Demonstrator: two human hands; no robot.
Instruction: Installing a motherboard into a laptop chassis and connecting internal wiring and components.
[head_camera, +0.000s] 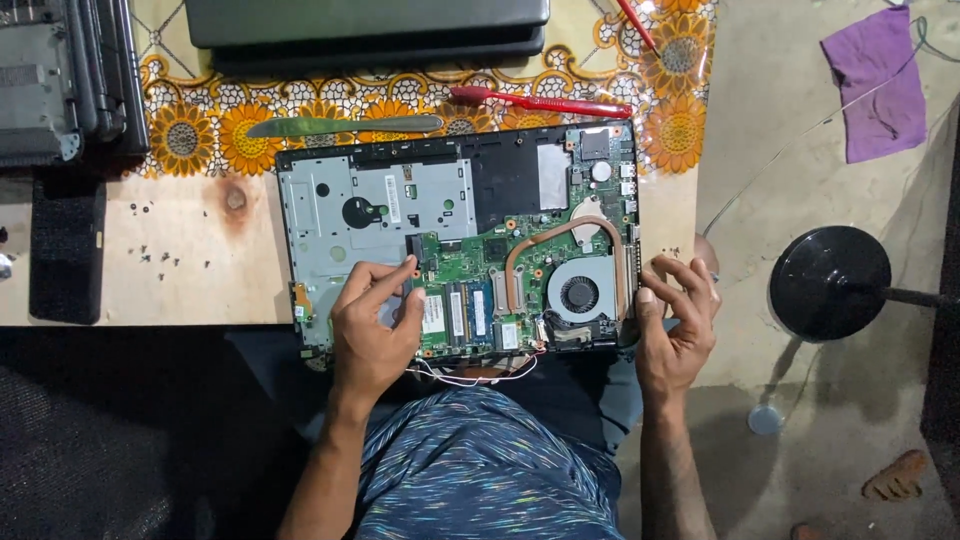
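While the opened laptop (460, 240) overhangs the table (150, 260) edge at six o'clock, the left hand (375, 325) pinches at the green motherboard (480, 270), the right hand (680, 320) loosely curled, empty, at three o'clock; a careless tug could tear the dangling wires (470, 375).

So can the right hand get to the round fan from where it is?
Probably yes. The right hand rests at the opened laptop's right edge, the fan lies uncovered just beside it, and nothing sits between them.

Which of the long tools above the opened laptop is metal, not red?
The flat grey metal pry tool, lying left of centre on the flowered cloth. The tool to its right and the one further up are red.
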